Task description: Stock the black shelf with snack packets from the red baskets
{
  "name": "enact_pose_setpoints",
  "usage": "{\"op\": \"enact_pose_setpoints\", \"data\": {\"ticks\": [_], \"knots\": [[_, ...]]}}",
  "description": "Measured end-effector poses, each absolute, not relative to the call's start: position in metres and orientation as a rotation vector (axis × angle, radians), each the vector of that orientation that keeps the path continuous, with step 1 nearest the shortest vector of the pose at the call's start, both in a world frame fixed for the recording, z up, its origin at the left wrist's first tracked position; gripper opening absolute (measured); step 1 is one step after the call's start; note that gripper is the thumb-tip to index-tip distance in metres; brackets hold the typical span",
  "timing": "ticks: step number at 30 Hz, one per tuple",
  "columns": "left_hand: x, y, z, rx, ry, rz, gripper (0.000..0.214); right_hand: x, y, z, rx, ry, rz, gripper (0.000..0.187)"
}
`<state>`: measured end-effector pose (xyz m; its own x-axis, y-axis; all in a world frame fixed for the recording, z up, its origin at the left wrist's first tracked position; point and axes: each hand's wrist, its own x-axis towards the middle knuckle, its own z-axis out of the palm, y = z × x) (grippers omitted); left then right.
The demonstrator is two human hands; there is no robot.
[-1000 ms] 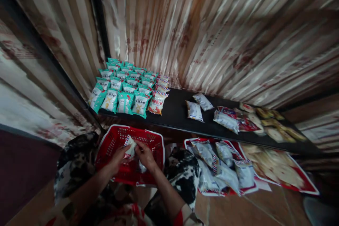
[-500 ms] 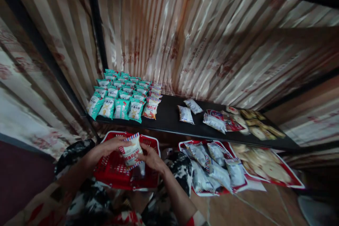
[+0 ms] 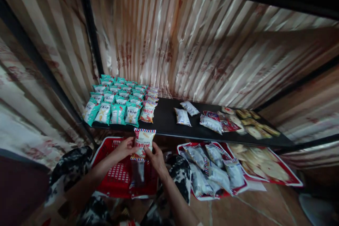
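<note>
On a black shelf, teal snack bags and one column of striped bags already stand. Above a red basket, perhaps holding a clear packet, left hand and right hand pinch one more striped bag by its sides, unshelved.

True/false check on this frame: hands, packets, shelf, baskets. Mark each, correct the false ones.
1. The left hand and right hand both hold one striped-edge packet. True.
2. Teal packets stand in rows at the left end of the black shelf. True.
3. The held packet lies on the shelf. False: it is held up in front of it.
4. The striped-edge packets on the shelf stand left of the teal ones. False: they stand to the right.
5. Pale packets lie in a red basket. True.
</note>
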<state>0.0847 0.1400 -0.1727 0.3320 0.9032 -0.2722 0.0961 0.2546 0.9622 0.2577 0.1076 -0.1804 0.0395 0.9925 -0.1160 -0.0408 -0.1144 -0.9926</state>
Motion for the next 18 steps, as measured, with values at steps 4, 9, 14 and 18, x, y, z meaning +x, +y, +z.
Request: {"op": "enact_pose_setpoints", "data": {"ticks": [4, 9, 14, 18], "knots": [[0.101, 0.145, -0.185, 1.362, 1.21, 0.748, 0.028, 0.264, 0.109, -0.179, -1.302, -1.117, 1.271, 0.047], [0.115, 0.159, -0.181, 1.496, 1.312, 0.799, 0.024, 0.278, 0.118, -0.168, -1.255, -1.156, 1.328, 0.048], [0.132, 0.175, -0.17, 1.581, 1.416, 0.856, 0.037, 0.287, 0.145, -0.175, -1.239, -1.124, 1.241, 0.045], [0.146, 0.178, -0.166, 1.696, 1.503, 0.986, 0.048, 0.288, 0.174, -0.179, -1.25, -1.07, 1.156, 0.042]]}}
